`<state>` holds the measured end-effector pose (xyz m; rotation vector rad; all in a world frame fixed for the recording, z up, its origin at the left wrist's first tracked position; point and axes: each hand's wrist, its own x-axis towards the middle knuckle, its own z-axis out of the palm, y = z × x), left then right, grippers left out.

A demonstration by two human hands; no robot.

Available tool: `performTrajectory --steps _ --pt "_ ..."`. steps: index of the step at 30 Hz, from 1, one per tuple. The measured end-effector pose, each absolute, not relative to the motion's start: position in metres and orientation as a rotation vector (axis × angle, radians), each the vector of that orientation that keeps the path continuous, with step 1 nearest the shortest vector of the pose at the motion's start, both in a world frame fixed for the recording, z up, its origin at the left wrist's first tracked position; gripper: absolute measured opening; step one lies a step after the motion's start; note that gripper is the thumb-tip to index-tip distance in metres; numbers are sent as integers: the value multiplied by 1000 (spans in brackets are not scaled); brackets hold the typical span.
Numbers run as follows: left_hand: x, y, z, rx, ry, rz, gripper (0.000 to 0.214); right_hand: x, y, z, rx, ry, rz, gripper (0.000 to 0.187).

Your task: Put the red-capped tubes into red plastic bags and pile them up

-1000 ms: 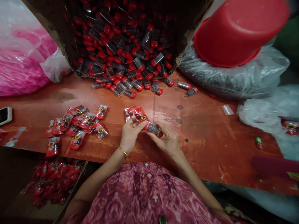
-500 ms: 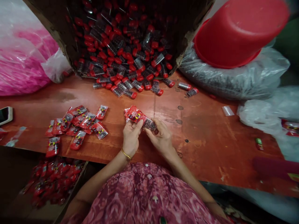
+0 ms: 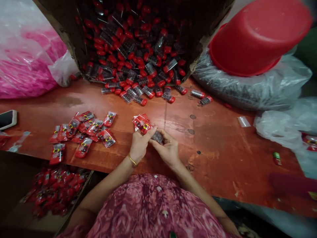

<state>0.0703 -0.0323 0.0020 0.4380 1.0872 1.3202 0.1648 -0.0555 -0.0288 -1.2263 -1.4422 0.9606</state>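
Close to the table edge, my left hand (image 3: 139,146) grips a few red printed wrappers (image 3: 142,122), its thumb pressed on top of them. My right hand (image 3: 166,148) is closed around a small clear container of dark round pieces (image 3: 157,137), which meets the wrappers between my hands. My fingers hide the container's lower end, and I cannot tell how far it sits inside a wrapper. To the left lies a loose pile of red wrapped packs (image 3: 92,128).
A tipped cardboard box (image 3: 70,49) spills red-capped clear containers (image 3: 131,76) at the back. A red bucket (image 3: 255,36) rests on a plastic bag of dark pieces (image 3: 237,92) at right. A phone (image 3: 8,119) lies far left. Below the edge, more red packs (image 3: 56,191) fill a box.
My right hand has shifted left, and the container has moved in against the wrappers, with less of it showing. My left thumb now reaches toward it. The whole view has shifted slightly.
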Motion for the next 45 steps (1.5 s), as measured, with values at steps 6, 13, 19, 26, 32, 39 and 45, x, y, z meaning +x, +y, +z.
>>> performTrajectory --steps 6,13,19,26,32,39,45 --pt "74 -36 6 392 992 1318 29 165 -55 -19 -1308 -1555 696 27" --pt "69 -38 1 512 1069 1282 28 158 -57 -17 -1227 -1305 1068 23" --pt "68 -43 -2 666 1109 1230 27 161 -58 -23 -1286 -1401 915 29" --pt "70 -40 0 477 1051 1285 29 161 -54 -21 -1319 -1588 690 21" --pt "61 -34 3 357 1035 1279 29 160 -48 -15 -1196 -1354 1185 26" --pt "66 -37 7 464 1022 1223 29 160 -57 -15 -1218 -1012 1399 31" --pt "66 -36 8 549 1014 1167 31 170 -52 -25 -1176 -954 1492 29"
